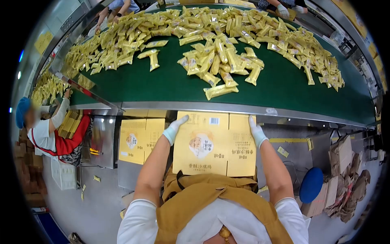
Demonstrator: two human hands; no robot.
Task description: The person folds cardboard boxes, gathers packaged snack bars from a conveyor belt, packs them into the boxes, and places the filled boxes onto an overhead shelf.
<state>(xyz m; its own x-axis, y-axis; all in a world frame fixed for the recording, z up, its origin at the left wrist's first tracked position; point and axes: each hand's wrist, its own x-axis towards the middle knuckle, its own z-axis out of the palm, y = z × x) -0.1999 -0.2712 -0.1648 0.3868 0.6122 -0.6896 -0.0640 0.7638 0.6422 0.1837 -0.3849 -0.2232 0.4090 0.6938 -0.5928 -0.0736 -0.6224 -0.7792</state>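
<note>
A yellow printed cardboard carton (200, 157) lies in front of my body, below the conveyor's near edge. It looks flat, with two panels, a barcode and a round picture facing up. My left hand (174, 129), in a pale glove, grips its left edge near the top corner. On the opposite side my right hand (256, 133), also gloved, holds the right edge. The fingers under the carton are hidden. Just beyond it runs a green conveyor belt (142, 87) bearing many yellow wrapped snack packets (221, 57), some in a loose pile near the middle.
More yellow cartons (132, 140) stand at my left under the belt's metal rail (195, 106). A co-worker in a red apron (67, 142) sits at far left by a white crate (63, 174). To my right are a blue stool (311, 185) and crumpled brown cardboard (341, 179). Other people work across the belt.
</note>
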